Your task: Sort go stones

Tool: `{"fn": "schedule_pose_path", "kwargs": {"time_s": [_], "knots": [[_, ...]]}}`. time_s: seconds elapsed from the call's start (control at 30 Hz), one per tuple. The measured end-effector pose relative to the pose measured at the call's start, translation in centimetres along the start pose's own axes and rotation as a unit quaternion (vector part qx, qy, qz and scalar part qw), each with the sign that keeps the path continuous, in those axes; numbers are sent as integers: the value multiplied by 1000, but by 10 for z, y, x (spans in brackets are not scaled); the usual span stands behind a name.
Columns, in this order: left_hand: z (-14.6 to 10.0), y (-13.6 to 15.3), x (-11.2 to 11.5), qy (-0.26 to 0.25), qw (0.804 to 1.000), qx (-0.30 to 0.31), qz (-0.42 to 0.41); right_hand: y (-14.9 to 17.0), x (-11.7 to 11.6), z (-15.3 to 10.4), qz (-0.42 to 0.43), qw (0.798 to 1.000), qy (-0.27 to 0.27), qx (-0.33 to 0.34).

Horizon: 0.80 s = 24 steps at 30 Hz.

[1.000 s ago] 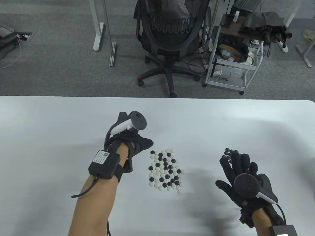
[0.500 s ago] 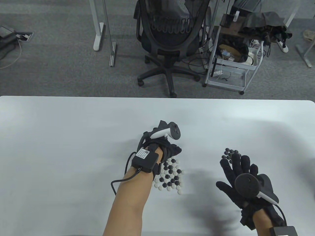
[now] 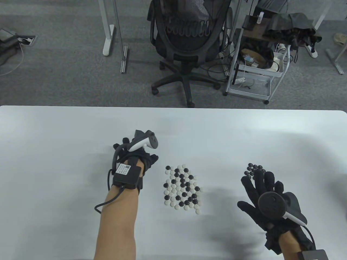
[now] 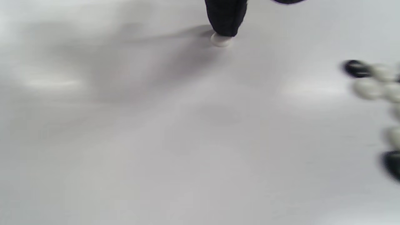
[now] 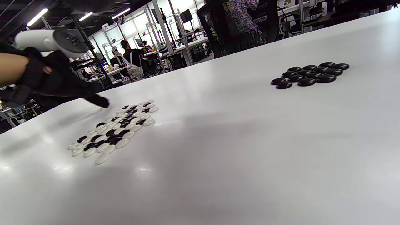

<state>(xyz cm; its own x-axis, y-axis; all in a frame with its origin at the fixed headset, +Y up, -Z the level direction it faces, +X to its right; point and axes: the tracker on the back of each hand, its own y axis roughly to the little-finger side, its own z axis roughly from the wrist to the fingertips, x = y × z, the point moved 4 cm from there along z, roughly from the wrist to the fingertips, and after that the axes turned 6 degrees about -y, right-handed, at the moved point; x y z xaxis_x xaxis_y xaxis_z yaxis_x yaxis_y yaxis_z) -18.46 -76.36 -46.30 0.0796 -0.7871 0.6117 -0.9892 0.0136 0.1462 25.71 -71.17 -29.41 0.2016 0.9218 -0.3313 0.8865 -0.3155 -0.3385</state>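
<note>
One table point(image 3: 54, 130) carries three lots of Go stones. The mixed patch point(image 3: 182, 187), midway between the table's left and right edges and nearer its near edge, holds roughly fifty stones: about twenty black and somewhat more white, packed too closely for an exact count. The all-black group point(image 5: 311, 74), towards the right edge, numbers about a dozen. One single white stone point(image 4: 221, 40) lies apart, on the left side of the patch. Two gloved hands are over the table, the left hand point(image 3: 138, 157) and the right hand point(image 3: 263, 189), each bearing one tracker, two in all. Beyond the far edge stand one office chair point(image 3: 187, 40) and one white cart point(image 3: 254, 67).
</note>
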Motion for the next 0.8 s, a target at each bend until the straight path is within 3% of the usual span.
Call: {"fn": "schedule_pose_path", "kwargs": {"time_s": [0.2, 0.3, 0.43, 0.5, 0.6, 0.8], "knots": [[-20, 92, 16, 14, 997, -58, -59, 0, -1, 0, 0, 1000, -5, -3], [-28, 114, 22, 19, 994, -67, -86, -1, -2, 1, 2, 1000, -10, 0], [-34, 121, 22, 17, 993, -69, -95, -3, -2, 0, -1, 1000, -9, 1], [-38, 110, 11, -4, 994, -49, -97, -4, -1, 0, -1, 1000, -6, 2], [-42, 71, -7, -24, 994, 19, -101, -4, -2, 0, -1, 1000, -6, 2], [-42, -52, -16, 7, 989, 142, -42, -3, 0, -1, -1, 1000, -3, 0]]}}
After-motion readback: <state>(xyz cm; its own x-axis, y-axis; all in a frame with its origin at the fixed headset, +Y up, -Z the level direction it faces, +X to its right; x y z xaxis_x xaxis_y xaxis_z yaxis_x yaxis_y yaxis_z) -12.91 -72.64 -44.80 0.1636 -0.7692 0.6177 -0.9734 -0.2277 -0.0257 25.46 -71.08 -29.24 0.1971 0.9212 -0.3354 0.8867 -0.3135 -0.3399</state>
